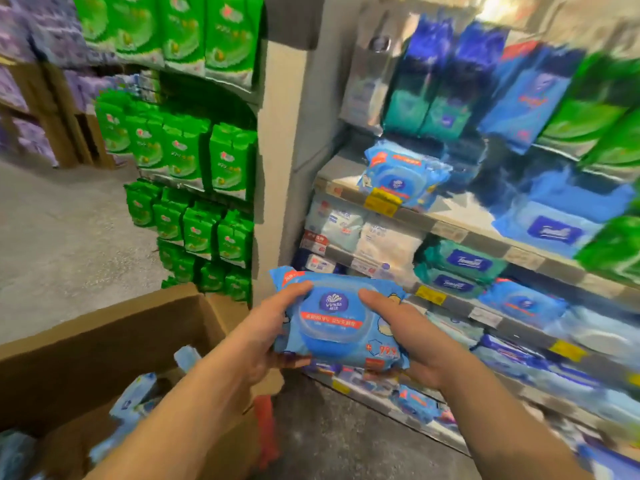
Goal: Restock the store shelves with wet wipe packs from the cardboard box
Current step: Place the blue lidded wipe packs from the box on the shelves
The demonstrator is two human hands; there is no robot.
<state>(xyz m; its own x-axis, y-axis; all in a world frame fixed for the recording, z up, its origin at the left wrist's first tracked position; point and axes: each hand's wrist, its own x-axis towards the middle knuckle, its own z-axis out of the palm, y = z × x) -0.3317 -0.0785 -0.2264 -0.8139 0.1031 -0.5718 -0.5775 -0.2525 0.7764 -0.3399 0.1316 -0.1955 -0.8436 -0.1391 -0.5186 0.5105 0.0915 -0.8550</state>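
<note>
A blue wet wipe pack (337,320) is held between both hands in front of the shelving, above the gap between the cardboard box (114,337) and the shelves. The left hand (263,337) is curled round the pack's left end, its thumb laid along the top face and its fingers tucked underneath. The right hand (408,341) grips the right end in the same way, the thumb pressed flat on top near the lid and the fingers hidden below the pack. Both forearms are stretched forward from the bottom edge of the view, converging on the pack. The pack is held roughly level, with its lid side up. To the left, the open box is seen with more blue packs (138,396) inside, its near flap just beside the left forearm. On the right, a shelf edge (450,233) with price tags runs diagonally; a matching blue pack (398,174) lies at its left end, with bare shelf surface beside it. Green packs (194,161) fill the racks on the left.
</note>
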